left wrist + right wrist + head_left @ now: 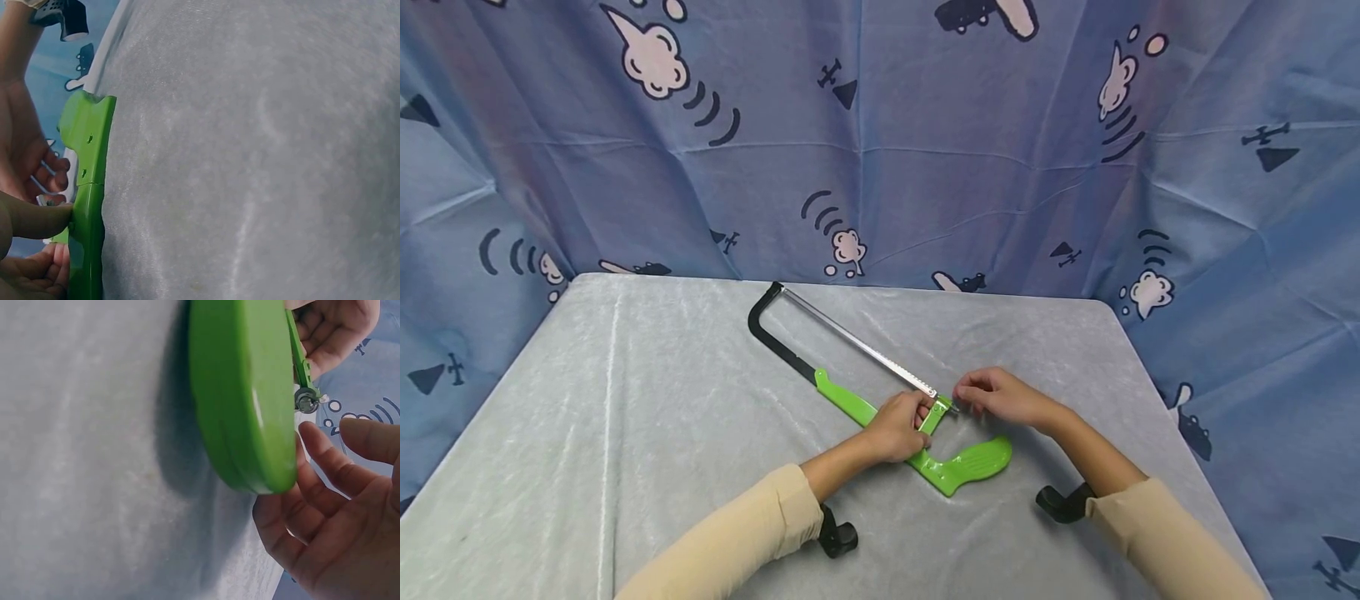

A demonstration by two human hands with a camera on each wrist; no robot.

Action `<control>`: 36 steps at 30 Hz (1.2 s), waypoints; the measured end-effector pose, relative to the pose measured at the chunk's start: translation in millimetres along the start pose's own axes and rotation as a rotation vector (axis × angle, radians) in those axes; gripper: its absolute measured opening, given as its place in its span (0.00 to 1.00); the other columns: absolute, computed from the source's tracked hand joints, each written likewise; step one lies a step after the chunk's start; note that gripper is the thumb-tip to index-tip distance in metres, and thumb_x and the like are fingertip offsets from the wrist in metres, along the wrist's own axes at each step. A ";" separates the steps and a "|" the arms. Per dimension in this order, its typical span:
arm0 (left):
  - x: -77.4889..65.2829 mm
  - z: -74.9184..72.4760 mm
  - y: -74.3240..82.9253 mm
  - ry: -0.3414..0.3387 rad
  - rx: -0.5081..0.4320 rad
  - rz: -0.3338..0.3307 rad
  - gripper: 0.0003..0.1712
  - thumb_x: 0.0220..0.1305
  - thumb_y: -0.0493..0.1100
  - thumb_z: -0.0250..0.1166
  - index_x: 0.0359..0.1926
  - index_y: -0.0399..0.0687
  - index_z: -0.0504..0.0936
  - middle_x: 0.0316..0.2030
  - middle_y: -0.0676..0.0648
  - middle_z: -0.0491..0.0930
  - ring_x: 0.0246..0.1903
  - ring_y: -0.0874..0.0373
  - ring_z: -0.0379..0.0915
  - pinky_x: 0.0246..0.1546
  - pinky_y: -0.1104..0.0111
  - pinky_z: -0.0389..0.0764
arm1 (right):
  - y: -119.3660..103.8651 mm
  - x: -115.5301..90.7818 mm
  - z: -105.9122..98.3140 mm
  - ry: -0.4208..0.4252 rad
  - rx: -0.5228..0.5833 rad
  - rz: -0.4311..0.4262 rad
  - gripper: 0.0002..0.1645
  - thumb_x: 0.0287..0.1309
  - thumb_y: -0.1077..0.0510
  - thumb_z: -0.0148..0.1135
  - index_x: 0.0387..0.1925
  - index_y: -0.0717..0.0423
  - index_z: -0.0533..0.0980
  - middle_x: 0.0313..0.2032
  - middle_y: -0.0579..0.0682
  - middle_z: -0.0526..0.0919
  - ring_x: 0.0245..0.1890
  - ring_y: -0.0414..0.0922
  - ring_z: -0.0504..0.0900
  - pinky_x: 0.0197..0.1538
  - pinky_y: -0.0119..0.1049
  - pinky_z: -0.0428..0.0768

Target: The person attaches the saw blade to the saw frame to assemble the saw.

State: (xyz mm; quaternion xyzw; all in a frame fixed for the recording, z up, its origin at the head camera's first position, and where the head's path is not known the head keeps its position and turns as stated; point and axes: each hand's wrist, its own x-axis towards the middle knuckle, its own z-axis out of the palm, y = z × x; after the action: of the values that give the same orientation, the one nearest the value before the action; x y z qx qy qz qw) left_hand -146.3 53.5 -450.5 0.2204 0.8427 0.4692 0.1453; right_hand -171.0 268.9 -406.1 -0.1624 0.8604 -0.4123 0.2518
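A hacksaw [850, 402] with a green grip, a black bowed front frame [775, 343] and a silver blade bar [857, 342] lies slantwise in the head view. My left hand [895, 429] pinches the green crosspiece at the blade's near end between thumb and fingers; the left wrist view shows the thumb [40, 217] pressed on the green frame [90, 144]. Beside the metal tightening screw [306, 400] hovers my right hand [1006, 397], its fingers loosely bent and holding nothing. In the right wrist view the green handle end [240, 400] partly covers the right fingers.
Pale grey cloth covers the table [685, 500]. Behind it hangs a blue patterned curtain [925, 192]. Black wrist mounts [838, 537] stick out by both sleeves.
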 end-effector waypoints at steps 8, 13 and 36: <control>-0.3 -0.2 -0.8 -0.002 0.003 -0.001 0.23 0.45 0.25 0.71 0.46 0.35 0.78 0.32 0.46 0.77 0.33 0.58 0.70 0.35 0.74 0.70 | 3.4 -3.9 3.2 -0.014 0.010 -0.029 0.15 0.73 0.61 0.50 0.44 0.70 0.78 0.35 0.59 0.81 0.33 0.51 0.78 0.34 0.40 0.78; -0.5 -0.2 -0.9 -0.006 0.006 0.002 0.23 0.45 0.25 0.71 0.46 0.35 0.78 0.32 0.47 0.76 0.33 0.59 0.70 0.35 0.74 0.70 | 5.2 -5.7 3.2 -0.023 0.015 -0.014 0.16 0.74 0.60 0.50 0.43 0.69 0.78 0.35 0.61 0.81 0.34 0.52 0.78 0.35 0.39 0.78; -0.7 -0.3 0.2 -0.001 -0.011 0.015 0.24 0.44 0.24 0.70 0.46 0.32 0.79 0.32 0.45 0.77 0.33 0.59 0.70 0.35 0.74 0.70 | 6.2 -6.3 9.5 -0.105 0.087 0.037 0.15 0.65 0.68 0.47 0.46 0.73 0.77 0.34 0.57 0.82 0.31 0.45 0.77 0.33 0.34 0.76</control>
State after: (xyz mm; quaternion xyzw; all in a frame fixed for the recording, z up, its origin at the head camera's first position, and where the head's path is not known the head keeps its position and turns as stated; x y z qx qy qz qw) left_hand -145.8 53.0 -450.1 0.2260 0.8384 0.4749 0.1434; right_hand -160.9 269.8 -414.2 -0.1568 0.8301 -0.4353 0.3112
